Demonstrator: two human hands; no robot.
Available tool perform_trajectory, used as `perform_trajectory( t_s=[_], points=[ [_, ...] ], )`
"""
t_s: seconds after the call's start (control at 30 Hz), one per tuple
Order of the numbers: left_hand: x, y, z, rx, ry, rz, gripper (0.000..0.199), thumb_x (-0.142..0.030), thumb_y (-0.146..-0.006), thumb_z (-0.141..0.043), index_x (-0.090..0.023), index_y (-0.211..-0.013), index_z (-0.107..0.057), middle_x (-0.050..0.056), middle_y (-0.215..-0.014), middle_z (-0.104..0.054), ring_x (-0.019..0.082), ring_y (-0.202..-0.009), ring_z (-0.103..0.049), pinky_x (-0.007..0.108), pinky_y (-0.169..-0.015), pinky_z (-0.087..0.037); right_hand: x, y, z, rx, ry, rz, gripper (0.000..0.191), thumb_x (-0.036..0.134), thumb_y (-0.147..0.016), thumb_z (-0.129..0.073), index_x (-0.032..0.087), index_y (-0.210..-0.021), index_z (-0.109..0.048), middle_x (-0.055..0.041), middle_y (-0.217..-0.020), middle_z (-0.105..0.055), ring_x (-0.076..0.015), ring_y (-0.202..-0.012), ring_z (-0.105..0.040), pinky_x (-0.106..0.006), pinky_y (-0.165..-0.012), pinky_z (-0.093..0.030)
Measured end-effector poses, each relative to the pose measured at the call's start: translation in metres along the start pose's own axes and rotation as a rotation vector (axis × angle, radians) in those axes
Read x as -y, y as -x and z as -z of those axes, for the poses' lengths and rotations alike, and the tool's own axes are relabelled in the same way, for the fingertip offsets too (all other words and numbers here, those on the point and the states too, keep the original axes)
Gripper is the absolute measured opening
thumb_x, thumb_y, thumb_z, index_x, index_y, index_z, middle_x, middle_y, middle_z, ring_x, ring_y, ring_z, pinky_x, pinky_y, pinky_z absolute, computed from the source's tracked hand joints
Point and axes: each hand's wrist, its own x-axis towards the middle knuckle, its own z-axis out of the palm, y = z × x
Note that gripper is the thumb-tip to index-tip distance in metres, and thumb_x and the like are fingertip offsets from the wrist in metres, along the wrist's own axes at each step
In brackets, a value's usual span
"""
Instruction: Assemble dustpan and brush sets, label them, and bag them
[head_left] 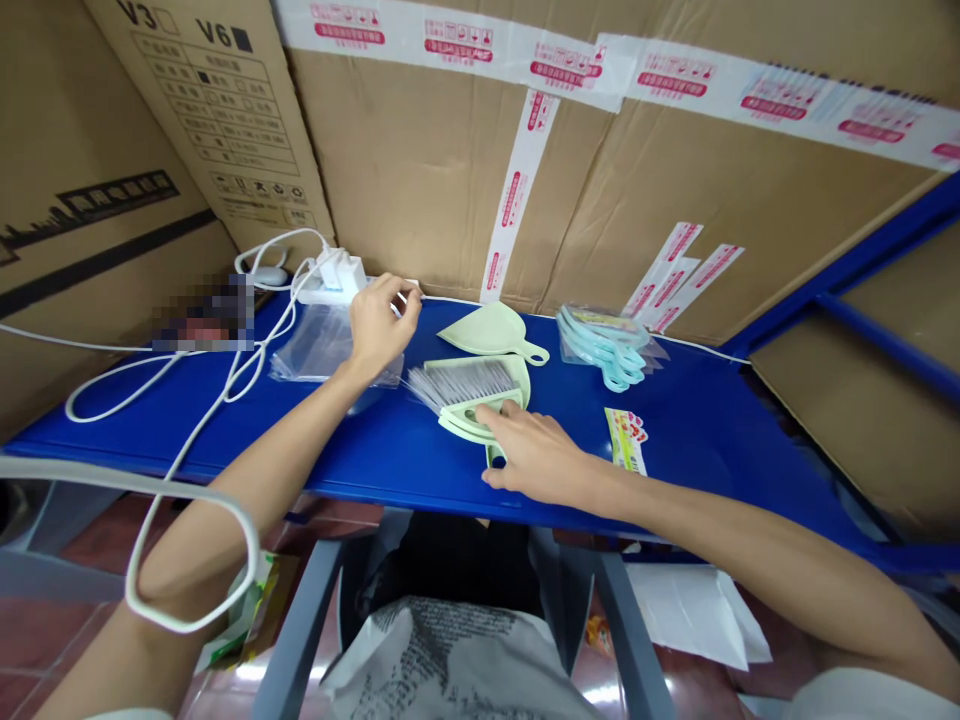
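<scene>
My right hand grips a small pale-green hand brush with grey bristles. The brush lies on a matching dustpan, with its bristles pointing to the left. Just behind them rests another pale-green dustpan, flat on the blue table. My left hand hovers over clear plastic bags, near the white power strip. Its fingers are curled in towards the thumb, and whatever may be between them is hidden.
Light-blue handled items in clear wrap lie at the back right, with a colourful printed card nearer. White cables loop across the left side from a power strip. Cardboard boxes wall in the blue table.
</scene>
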Motion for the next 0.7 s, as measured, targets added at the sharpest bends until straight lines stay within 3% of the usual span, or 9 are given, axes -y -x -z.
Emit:
perform_trajectory(
  t_s=[0.13,0.23,0.33,0.4,0.47,0.57,0.63,0.7],
  points=[
    [-0.001,0.0,0.0,0.007,-0.005,0.002,0.017,-0.025,-0.096,-0.059,-0.021,-0.087,-0.072,0.003,-0.084,-0.072,0.018,-0.071,-0.065,0.034,-0.074,-0.047,-0.009,0.006,0.013,-0.134,-0.037,0.044,0.042,0.042,-0.094,-0.077,0.026,-0.13,-0.064,-0.0137,-0.129,-0.072,-0.0368,-0.109,-0.073,-0.041,-0.084,-0.051],
    [-0.004,0.0,0.001,0.009,0.024,-0.029,0.016,-0.023,-0.096,-0.059,-0.02,-0.085,-0.071,0.003,-0.083,-0.071,0.018,-0.071,-0.064,0.033,-0.074,-0.047,-0.023,0.019,0.035,-0.172,-0.291,0.112,0.018,0.035,-0.1,-0.069,0.024,-0.114,-0.068,-0.0047,-0.099,-0.077,-0.0249,-0.084,-0.077,-0.034,-0.075,-0.053],
    [-0.011,0.004,0.002,0.067,0.078,-0.103,0.017,-0.022,-0.097,-0.058,-0.019,-0.086,-0.07,0.003,-0.083,-0.071,0.018,-0.072,-0.064,0.032,-0.073,-0.048,-0.043,0.032,0.059,-0.211,-0.631,0.188,0.019,0.041,-0.101,-0.068,0.022,-0.106,-0.067,0.0015,-0.072,-0.07,-0.0178,-0.058,-0.069,-0.029,-0.058,-0.051],
    [-0.017,0.01,0.0,0.157,0.107,-0.162,0.018,-0.023,-0.099,-0.057,-0.018,-0.089,-0.071,0.004,-0.086,-0.072,0.018,-0.074,-0.065,0.032,-0.072,-0.048,-0.06,0.032,0.065,-0.358,-0.733,0.202,0.027,0.047,-0.097,-0.073,0.021,-0.106,-0.068,0.002,-0.067,-0.067,-0.0179,-0.054,-0.066,-0.029,-0.053,-0.049],
    [-0.023,0.017,-0.004,0.284,0.126,-0.237,0.018,-0.022,-0.1,-0.057,-0.018,-0.094,-0.073,0.005,-0.093,-0.075,0.019,-0.079,-0.067,0.032,-0.073,-0.05,-0.082,0.022,0.061,-0.596,-0.74,0.18,0.031,0.048,-0.096,-0.074,0.021,-0.111,-0.07,0.0001,-0.072,-0.07,-0.0193,-0.059,-0.068,-0.03,-0.055,-0.051],
    [-0.028,0.027,-0.01,0.485,0.096,-0.365,0.02,-0.019,-0.101,-0.056,-0.018,-0.105,-0.075,0.008,-0.107,-0.076,0.023,-0.095,-0.07,0.035,-0.079,-0.055,-0.117,-0.006,0.037,-0.95,-0.568,0.112,0.025,0.044,-0.097,-0.069,0.022,-0.106,-0.069,-0.0071,-0.097,-0.075,-0.0257,-0.082,-0.075,-0.036,-0.07,-0.057],
    [-0.029,0.03,-0.012,0.589,0.048,-0.412,0.021,-0.021,-0.103,-0.056,-0.019,-0.11,-0.075,0.01,-0.114,-0.075,0.027,-0.108,-0.069,0.04,-0.087,-0.057,-0.134,-0.025,0.018,-1.05,-0.36,0.041,0.018,0.039,-0.097,-0.064,0.022,-0.101,-0.067,-0.0101,-0.104,-0.075,-0.0305,-0.094,-0.074,-0.043,-0.083,-0.056],
    [-0.027,0.032,-0.013,0.67,0.03,-0.431,0.022,-0.028,-0.105,-0.058,-0.021,-0.115,-0.076,0.011,-0.121,-0.073,0.03,-0.119,-0.065,0.046,-0.097,-0.058,-0.143,-0.038,0.003,-1.028,-0.216,0.006,0.016,0.034,-0.096,-0.061,0.021,-0.105,-0.066,-0.0124,-0.109,-0.074,-0.0338,-0.102,-0.072,-0.046,-0.09,-0.054]
  ],
)
